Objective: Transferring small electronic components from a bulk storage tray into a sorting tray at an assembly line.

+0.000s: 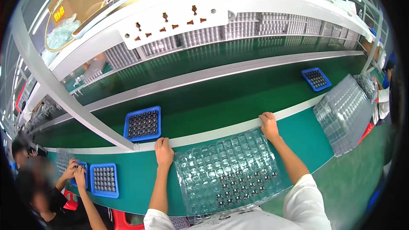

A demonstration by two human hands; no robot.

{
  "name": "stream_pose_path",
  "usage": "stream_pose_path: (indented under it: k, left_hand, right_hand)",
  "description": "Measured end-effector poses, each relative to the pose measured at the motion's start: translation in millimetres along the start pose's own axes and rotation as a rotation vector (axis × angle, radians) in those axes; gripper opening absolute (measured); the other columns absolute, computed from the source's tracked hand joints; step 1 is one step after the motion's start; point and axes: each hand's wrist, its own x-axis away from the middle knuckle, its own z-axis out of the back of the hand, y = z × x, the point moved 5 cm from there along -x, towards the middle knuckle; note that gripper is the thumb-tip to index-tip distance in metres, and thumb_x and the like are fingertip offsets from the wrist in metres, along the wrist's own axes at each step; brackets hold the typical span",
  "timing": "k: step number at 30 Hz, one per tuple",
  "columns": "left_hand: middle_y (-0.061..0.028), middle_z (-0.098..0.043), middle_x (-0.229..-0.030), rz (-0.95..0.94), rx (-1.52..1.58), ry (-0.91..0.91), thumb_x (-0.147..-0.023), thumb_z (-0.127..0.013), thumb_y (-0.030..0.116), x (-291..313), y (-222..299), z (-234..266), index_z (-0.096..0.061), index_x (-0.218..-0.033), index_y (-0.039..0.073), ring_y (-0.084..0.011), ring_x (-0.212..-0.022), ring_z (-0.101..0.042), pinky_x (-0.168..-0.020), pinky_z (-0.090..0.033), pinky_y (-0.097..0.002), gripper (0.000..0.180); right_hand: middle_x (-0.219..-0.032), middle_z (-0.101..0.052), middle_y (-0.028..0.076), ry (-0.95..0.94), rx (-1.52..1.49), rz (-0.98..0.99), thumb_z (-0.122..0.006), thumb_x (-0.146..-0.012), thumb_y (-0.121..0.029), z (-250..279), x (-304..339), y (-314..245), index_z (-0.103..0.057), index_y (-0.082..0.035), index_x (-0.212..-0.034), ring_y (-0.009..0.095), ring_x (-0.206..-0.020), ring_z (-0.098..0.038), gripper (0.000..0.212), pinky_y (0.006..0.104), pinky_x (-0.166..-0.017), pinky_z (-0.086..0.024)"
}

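Observation:
A clear plastic blister tray (221,162) lies on the green bench in front of me, reaching to my white shirt. Several small shiny dark parts (240,187) sit in its nearer pockets, while the farther pockets hold none. My left hand (164,153) is closed at the tray's far left corner, its bent fingertips over the white rail (204,135). At the far right corner, my right hand (269,127) is closed with fingers curled against the tray's edge. The undersides of both hands are hidden. Just beyond my left hand stands a blue tray (160,123) with rows of dark round parts.
At left, a co-worker's hands (76,172) work over a blue tray, beside another blue tray (116,181). Stacked clear trays (345,119) stand at right. Another blue tray (328,83) rests farther back. A slanting white post (72,89) and socket panel (177,19) stand ahead.

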Motion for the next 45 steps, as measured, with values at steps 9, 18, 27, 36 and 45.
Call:
stream_pose_path:
  k: [9, 18, 27, 36, 45]
  left_hand:
    - [-0.0183, -0.056, -0.108, 0.027, 0.001, -0.014, -0.072, -0.056, -0.006, 8.0, -3.2, -6.3, -0.063, -0.104, -0.001, -0.0367, -0.107, -0.052, -0.095, -0.043, -0.0453, 0.033]
    - [-0.0185, -0.058, -0.108, -0.001, 0.003, 0.004, -0.069, -0.057, -0.004, 2.2, -3.5, 2.9, -0.064, -0.104, -0.002, -0.0363, -0.107, -0.053, -0.097, -0.042, -0.0448, 0.036]
    - [-0.0192, -0.059, -0.106, -0.011, 0.000, 0.055, -0.071, -0.056, 0.001, -0.8, 2.4, -13.1, -0.065, -0.104, -0.001, -0.0357, -0.106, -0.054, -0.097, -0.043, -0.0437, 0.034]
    - [-0.0156, -0.059, -0.100, -0.021, -0.013, 0.057, -0.067, -0.059, 0.000, 9.0, -3.5, -3.0, -0.065, -0.099, 0.000, -0.0337, -0.101, -0.055, -0.093, -0.044, -0.0434, 0.033]
    - [-0.0160, -0.059, -0.102, -0.018, -0.008, 0.054, -0.071, -0.058, -0.001, 4.8, -5.7, -6.2, -0.066, -0.101, 0.001, -0.0342, -0.100, -0.056, -0.091, -0.044, -0.0444, 0.031]
  right_hand:
    - [-0.094, -0.061, 0.017, 0.018, -0.005, 0.021, -0.055, -0.066, 0.010, -1.6, 6.0, 6.0, -0.067, 0.002, -0.092, 0.035, -0.096, -0.056, 0.030, 0.0431, -0.088, -0.046]
    - [-0.102, -0.060, 0.019, -0.019, -0.008, 0.026, -0.050, -0.065, 0.012, -10.3, 3.4, 9.9, -0.067, 0.003, -0.096, 0.036, -0.101, -0.055, 0.036, 0.0433, -0.090, -0.046]
    - [-0.112, -0.059, 0.022, -0.045, 0.017, 0.023, -0.047, -0.066, 0.011, -12.8, 13.8, 50.3, -0.064, 0.003, -0.105, 0.039, -0.112, -0.052, 0.042, 0.0438, -0.101, -0.040]
    - [-0.105, -0.060, 0.020, 0.019, -0.011, -0.023, -0.045, -0.069, 0.012, -7.5, 10.6, 22.4, -0.062, 0.003, -0.098, 0.038, -0.104, -0.055, 0.035, 0.0428, -0.094, -0.044]
    - [-0.104, -0.061, 0.020, 0.007, -0.008, -0.031, -0.051, -0.064, 0.014, -4.2, 6.4, 15.2, -0.063, 0.003, -0.097, 0.038, -0.106, -0.054, 0.036, 0.0437, -0.095, -0.044]
